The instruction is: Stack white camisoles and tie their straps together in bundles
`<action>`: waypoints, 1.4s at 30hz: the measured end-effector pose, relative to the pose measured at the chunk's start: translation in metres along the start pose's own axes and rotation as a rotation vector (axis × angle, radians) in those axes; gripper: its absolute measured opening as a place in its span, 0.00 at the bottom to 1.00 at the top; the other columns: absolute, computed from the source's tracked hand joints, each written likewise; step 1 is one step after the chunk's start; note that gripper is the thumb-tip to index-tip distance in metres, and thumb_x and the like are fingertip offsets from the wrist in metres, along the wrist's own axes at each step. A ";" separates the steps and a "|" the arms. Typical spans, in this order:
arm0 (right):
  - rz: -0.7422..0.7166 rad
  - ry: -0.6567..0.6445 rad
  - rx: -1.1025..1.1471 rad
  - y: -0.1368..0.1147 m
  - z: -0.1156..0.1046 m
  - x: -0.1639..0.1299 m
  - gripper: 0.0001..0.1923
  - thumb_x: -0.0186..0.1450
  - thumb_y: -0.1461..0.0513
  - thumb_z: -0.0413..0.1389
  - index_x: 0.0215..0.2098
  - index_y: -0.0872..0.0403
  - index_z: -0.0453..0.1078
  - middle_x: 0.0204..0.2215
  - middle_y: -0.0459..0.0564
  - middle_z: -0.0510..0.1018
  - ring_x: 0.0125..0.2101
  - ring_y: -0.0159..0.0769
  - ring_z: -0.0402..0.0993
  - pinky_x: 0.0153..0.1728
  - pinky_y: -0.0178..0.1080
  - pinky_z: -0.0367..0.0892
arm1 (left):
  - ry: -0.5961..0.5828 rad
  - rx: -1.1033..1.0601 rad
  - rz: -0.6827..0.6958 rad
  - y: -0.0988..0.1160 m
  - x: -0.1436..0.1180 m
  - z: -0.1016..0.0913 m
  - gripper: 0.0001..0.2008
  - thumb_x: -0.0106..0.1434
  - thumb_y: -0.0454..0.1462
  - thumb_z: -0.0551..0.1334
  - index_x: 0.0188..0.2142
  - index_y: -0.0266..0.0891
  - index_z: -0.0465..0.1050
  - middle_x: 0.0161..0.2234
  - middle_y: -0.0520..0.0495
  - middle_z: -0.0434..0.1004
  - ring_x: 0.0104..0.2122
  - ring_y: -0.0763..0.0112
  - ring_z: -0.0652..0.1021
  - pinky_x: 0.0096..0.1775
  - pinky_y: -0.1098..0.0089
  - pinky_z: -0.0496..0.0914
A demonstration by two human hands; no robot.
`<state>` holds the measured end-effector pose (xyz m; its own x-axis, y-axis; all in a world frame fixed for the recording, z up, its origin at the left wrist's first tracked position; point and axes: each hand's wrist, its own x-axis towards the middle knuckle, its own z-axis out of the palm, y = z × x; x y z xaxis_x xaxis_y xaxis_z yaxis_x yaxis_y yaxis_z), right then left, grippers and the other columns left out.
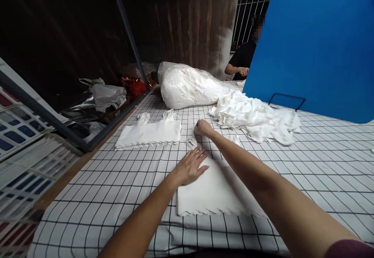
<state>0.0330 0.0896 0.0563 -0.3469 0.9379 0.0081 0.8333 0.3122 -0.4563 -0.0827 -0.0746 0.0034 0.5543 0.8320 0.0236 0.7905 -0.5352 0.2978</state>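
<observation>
A flat white cloth bag (210, 192) lies in front of me on the grid-patterned table cover (321, 164). My left hand (191, 166) rests flat on its upper left part, fingers spread. My right hand (202, 128) reaches farther out and pinches the bag's white handle strap (191, 141) at its far end. A neat stack of the same white bags (149, 133) lies to the left, handles pointing away.
A loose heap of white bags (257, 116) spills from a large clear plastic sack (187, 85) at the back. A blue panel (315, 44) stands at the right. Another person (244, 57) sits behind it. The table's left edge drops toward crates (20, 133) and plastic wrapping.
</observation>
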 end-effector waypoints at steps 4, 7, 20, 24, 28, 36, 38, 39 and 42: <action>-0.212 0.022 0.018 0.004 -0.043 -0.059 0.11 0.71 0.63 0.50 0.49 0.61 0.66 0.40 0.59 0.78 0.37 0.39 0.73 0.40 0.40 0.67 | 0.004 0.006 0.005 -0.002 0.000 0.001 0.31 0.73 0.53 0.40 0.68 0.41 0.52 0.71 0.46 0.46 0.70 0.58 0.45 0.68 0.52 0.46; -0.592 -0.134 0.034 0.014 -0.075 -0.134 0.05 0.68 0.64 0.51 0.41 0.55 0.68 0.35 0.53 0.78 0.32 0.35 0.71 0.35 0.37 0.64 | -0.009 -0.007 0.003 -0.003 0.002 0.002 0.32 0.72 0.54 0.40 0.68 0.40 0.52 0.71 0.45 0.46 0.70 0.57 0.45 0.68 0.52 0.46; -0.024 -0.248 0.520 0.038 -0.017 -0.135 0.20 0.66 0.48 0.53 0.30 0.56 0.67 0.24 0.47 0.74 0.22 0.29 0.67 0.25 0.33 0.62 | 0.001 -0.008 -0.005 0.002 0.002 0.000 0.31 0.72 0.54 0.40 0.66 0.43 0.58 0.71 0.47 0.47 0.70 0.54 0.46 0.67 0.49 0.46; -0.089 -0.227 0.225 0.022 0.005 -0.112 0.12 0.62 0.56 0.58 0.27 0.54 0.65 0.25 0.46 0.75 0.25 0.30 0.67 0.26 0.33 0.60 | 0.004 0.010 -0.014 -0.001 0.003 0.003 0.29 0.72 0.52 0.42 0.54 0.38 0.72 0.67 0.42 0.58 0.69 0.53 0.50 0.67 0.50 0.47; -0.099 -0.178 0.084 0.006 -0.008 -0.123 0.09 0.59 0.63 0.57 0.25 0.53 0.61 0.24 0.47 0.72 0.25 0.32 0.64 0.25 0.35 0.54 | 0.042 0.017 0.017 -0.003 0.005 0.004 0.25 0.72 0.48 0.46 0.59 0.39 0.68 0.65 0.42 0.61 0.67 0.54 0.56 0.67 0.50 0.49; -0.409 -0.314 -0.219 0.001 -0.050 -0.233 0.04 0.64 0.60 0.57 0.34 0.53 0.71 0.24 0.52 0.76 0.23 0.38 0.70 0.25 0.38 0.54 | -0.031 -0.003 0.005 -0.006 0.004 0.006 0.31 0.72 0.51 0.42 0.69 0.41 0.48 0.72 0.46 0.41 0.70 0.53 0.44 0.67 0.49 0.44; -0.499 -0.445 -0.154 0.003 -0.055 -0.249 0.06 0.64 0.58 0.59 0.35 0.51 0.74 0.26 0.52 0.78 0.26 0.39 0.72 0.26 0.38 0.57 | -0.035 -0.002 0.000 -0.007 0.003 0.007 0.30 0.73 0.50 0.42 0.69 0.40 0.49 0.72 0.46 0.40 0.70 0.53 0.45 0.68 0.50 0.43; -0.502 -0.498 -0.091 0.004 -0.057 -0.250 0.08 0.65 0.56 0.58 0.36 0.51 0.75 0.26 0.52 0.79 0.26 0.38 0.73 0.26 0.38 0.59 | -0.035 0.001 -0.001 -0.007 0.004 0.007 0.30 0.73 0.49 0.42 0.69 0.40 0.49 0.72 0.46 0.41 0.70 0.53 0.45 0.68 0.50 0.43; -0.331 -0.470 0.128 0.013 -0.054 -0.223 0.16 0.69 0.52 0.51 0.35 0.53 0.74 0.25 0.50 0.78 0.23 0.33 0.71 0.24 0.35 0.60 | -0.024 0.016 -0.007 -0.006 0.004 0.008 0.30 0.73 0.49 0.44 0.69 0.40 0.51 0.71 0.46 0.43 0.70 0.53 0.46 0.67 0.50 0.44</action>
<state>0.1442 -0.1078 0.0968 -0.7580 0.6165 -0.2132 0.5993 0.5292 -0.6006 -0.0828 -0.0689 -0.0058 0.5549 0.8319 -0.0011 0.7982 -0.5320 0.2828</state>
